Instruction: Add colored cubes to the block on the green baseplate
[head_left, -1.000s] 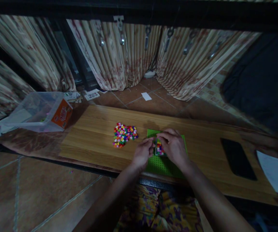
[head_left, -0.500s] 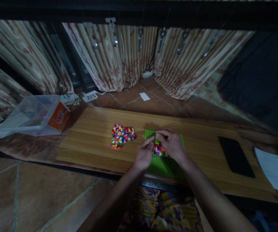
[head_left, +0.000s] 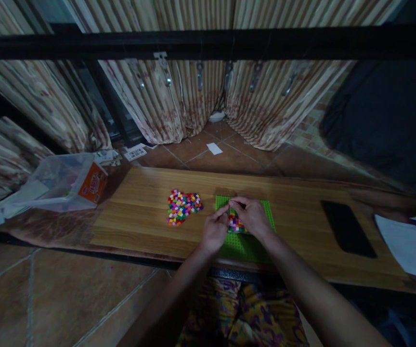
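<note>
A green studded baseplate [head_left: 242, 246] lies on the wooden board, and a low block of small multicoloured bricks [head_left: 236, 224] sits on it. My left hand [head_left: 213, 231] is at the block's left side, its fingers drawn together and reaching to the far left corner. Over the block bends my right hand [head_left: 254, 216], thumb and forefinger pinched close to the left fingertips. Whatever lies between the fingers is too small to make out. Both hands cover part of the block. Left of them is a loose pile of small coloured bricks [head_left: 183, 207].
The wooden board [head_left: 139, 212] bears a black flat slab [head_left: 348, 229] on the right, near white paper [head_left: 406, 248]. A clear plastic bin [head_left: 61, 185] with an orange label stands at the left. A dark bar [head_left: 193, 44] with hanging metal hooks crosses beyond the board.
The view has tilted and shifted slightly, so the bar sits lower in the picture. Both hands stay at the brick block with nearly the same grip.
</note>
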### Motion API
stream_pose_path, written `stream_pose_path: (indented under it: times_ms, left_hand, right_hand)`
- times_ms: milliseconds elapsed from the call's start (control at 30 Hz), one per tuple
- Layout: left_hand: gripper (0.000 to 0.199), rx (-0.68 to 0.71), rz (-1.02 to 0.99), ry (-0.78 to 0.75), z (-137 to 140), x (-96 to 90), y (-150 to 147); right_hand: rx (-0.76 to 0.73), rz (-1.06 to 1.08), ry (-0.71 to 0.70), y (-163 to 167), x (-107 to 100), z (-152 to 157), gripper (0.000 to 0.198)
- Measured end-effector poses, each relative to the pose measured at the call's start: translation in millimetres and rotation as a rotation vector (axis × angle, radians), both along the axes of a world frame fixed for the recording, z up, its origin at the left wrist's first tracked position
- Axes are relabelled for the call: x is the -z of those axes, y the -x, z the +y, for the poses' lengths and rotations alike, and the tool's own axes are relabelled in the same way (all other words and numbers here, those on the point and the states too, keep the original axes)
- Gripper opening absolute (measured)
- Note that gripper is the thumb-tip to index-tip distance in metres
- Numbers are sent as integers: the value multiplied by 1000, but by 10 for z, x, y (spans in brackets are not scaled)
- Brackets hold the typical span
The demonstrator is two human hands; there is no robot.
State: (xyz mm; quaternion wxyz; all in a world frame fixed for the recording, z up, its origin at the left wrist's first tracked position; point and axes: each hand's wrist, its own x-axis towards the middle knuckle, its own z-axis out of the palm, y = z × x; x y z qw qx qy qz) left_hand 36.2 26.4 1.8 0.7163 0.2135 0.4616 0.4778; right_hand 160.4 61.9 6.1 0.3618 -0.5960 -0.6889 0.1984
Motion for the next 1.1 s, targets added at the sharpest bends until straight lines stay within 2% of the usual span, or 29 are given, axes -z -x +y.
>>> stream_pose_path:
  times_ms: [67, 133, 233, 300, 467, 600, 900, 1100]
  left_hand:
    - [31, -34, -6, 5, -51, -44, 26]
    - [27, -71, -95, 47, -121, -96, 84]
    - [19, -106, -372, 155, -253, -179, 219]
    - [21, -97, -529, 169, -352, -235, 314]
    - [33, -30, -659, 72, -564, -366, 437]
    - [39, 23, -700, 30, -632, -448, 419]
    - [43, 50, -716, 27, -638, -454, 352]
    - [41, 51, -745, 84, -634, -425, 283]
  right_hand:
    - [-17, 16, -18, -24, -4, -5, 20]
    - [1, 38, -93, -61, -57, -48, 22]
    - [87, 69, -270, -107, -210, -226, 25]
    - [106, 109, -322, -105, -313, -418, 25]
    - [30, 217, -230, 41, -392, -969, 18]
    - [-59, 182, -161, 171, -372, -1235, 17]
    - [-16, -21, -130, 252, -384, -1248, 18]
    - [23, -44, -141, 316, -334, -1229, 18]
